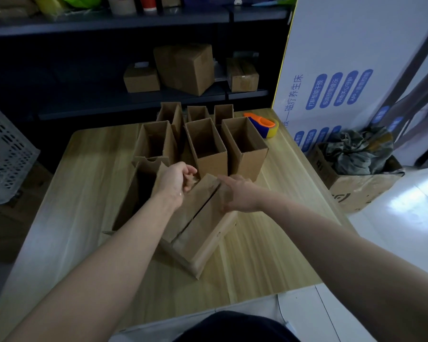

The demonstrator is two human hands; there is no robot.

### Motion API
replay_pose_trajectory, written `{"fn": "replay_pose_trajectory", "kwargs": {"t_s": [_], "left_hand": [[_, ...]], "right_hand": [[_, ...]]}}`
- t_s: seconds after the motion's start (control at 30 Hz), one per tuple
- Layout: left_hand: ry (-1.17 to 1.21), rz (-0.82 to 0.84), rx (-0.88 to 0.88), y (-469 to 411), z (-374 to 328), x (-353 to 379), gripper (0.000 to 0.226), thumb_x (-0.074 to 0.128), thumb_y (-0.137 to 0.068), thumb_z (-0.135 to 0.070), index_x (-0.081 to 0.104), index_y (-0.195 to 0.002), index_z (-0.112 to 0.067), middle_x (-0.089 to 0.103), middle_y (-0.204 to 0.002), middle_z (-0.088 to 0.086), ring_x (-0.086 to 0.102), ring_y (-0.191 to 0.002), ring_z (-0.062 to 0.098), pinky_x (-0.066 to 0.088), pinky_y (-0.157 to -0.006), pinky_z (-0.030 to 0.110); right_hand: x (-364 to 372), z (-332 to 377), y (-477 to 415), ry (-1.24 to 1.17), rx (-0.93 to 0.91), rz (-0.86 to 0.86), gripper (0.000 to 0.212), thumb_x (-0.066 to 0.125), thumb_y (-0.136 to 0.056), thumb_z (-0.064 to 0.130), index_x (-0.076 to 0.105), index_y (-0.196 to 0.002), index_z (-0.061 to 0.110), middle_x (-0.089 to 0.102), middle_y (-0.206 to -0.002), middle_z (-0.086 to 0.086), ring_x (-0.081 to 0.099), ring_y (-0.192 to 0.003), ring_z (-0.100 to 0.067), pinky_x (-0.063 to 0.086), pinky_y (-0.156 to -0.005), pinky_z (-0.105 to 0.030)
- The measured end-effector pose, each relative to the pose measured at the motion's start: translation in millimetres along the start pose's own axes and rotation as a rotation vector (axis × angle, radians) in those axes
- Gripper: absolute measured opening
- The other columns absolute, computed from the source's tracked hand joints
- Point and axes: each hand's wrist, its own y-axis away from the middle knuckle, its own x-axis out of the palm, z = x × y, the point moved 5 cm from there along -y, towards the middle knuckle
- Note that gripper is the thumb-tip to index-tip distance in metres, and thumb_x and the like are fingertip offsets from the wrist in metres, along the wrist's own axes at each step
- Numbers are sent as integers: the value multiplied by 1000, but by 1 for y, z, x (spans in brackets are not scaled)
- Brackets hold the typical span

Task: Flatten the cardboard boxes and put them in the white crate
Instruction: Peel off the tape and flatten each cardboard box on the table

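Observation:
A cardboard box (200,233) lies tilted on its side on the wooden table (89,183), its taped bottom facing up with a seam down the middle. My left hand (177,180) curls its fingers over the far edge of the left bottom flap. My right hand (235,193) grips the far end of the right flap. Several open upright boxes (208,146) stand in rows behind. The white crate (5,154) sits off the table at the far left.
An orange and blue tape dispenser (263,124) lies at the table's back right. A large open box (356,178) with crumpled cloth stands on the floor to the right. Closed boxes (185,67) sit on the dark shelf behind. A white printed board (344,70) leans at the right.

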Motion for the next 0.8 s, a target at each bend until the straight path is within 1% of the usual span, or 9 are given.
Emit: {"fn": "replay_pose_trajectory", "kwargs": {"t_s": [0.1,0.17,0.23,0.4,0.5,0.6,0.67,0.73,0.8], "left_hand": [[-333,66,31,2,0,-13,12,53,-92,-19,64,-93,-13,52,-66,1,46,-56,11,38,-56,24],[-674,95,112,8,-1,-17,10,58,-91,-25,63,-95,-17,60,-81,0,56,-70,12,43,-61,23],[-904,119,153,15,-1,-24,13,62,-89,-31,62,-93,-19,62,-87,0,60,-80,13,45,-66,23],[-1211,161,25,34,16,-48,28,72,-77,-45,61,-82,-20,64,-82,-1,61,-74,14,49,-64,27],[-1308,109,13,40,25,-56,33,76,-73,-45,58,-81,-18,63,-83,0,60,-76,16,46,-62,28],[-1296,83,27,42,26,-57,26,74,-78,-36,58,-71,-17,65,-78,3,62,-71,17,46,-61,29],[-1177,70,52,43,23,-57,18,71,-82,-27,62,-71,-15,67,-78,3,63,-70,16,49,-62,28],[-923,31,75,42,17,-61,11,67,-85,-19,64,-76,-12,66,-80,5,63,-74,16,50,-65,27],[-526,9,23,42,16,-64,8,63,-88,-12,63,-80,-11,66,-85,8,65,-80,19,53,-71,31]], "right_hand": [[5,24,-6,251,-148,-15,103,75,-74,46,7,-151,37,4,-160,2,-7,-146,-30,3,-116,-58],[13,40,-10,361,-240,39,113,76,-70,51,1,-152,35,-4,-161,3,-17,-145,-27,-7,-115,-56],[22,51,-15,447,-297,129,121,76,-67,56,-7,-151,34,-11,-160,3,-23,-143,-26,-13,-113,-53],[46,70,-15,672,-368,260,132,77,-63,60,-18,-149,33,-20,-158,1,-28,-141,-26,-15,-112,-51],[51,77,-14,818,-412,202,134,79,-62,58,-17,-150,29,-12,-160,-6,-18,-145,-30,-10,-115,-52],[44,77,-12,813,-435,143,126,78,-63,58,-3,-153,24,6,-158,-10,2,-145,-32,-2,-117,-51],[35,68,-12,740,-382,153,122,77,-62,60,3,-152,23,11,-157,-9,8,-144,-33,5,-118,-50],[22,55,-13,648,-314,144,122,78,-60,60,5,-151,23,15,-155,-8,14,-142,-32,14,-117,-50],[7,42,-15,532,-254,133,122,79,-59,58,8,-151,23,19,-152,-6,19,-139,-29,23,-115,-49]]}}
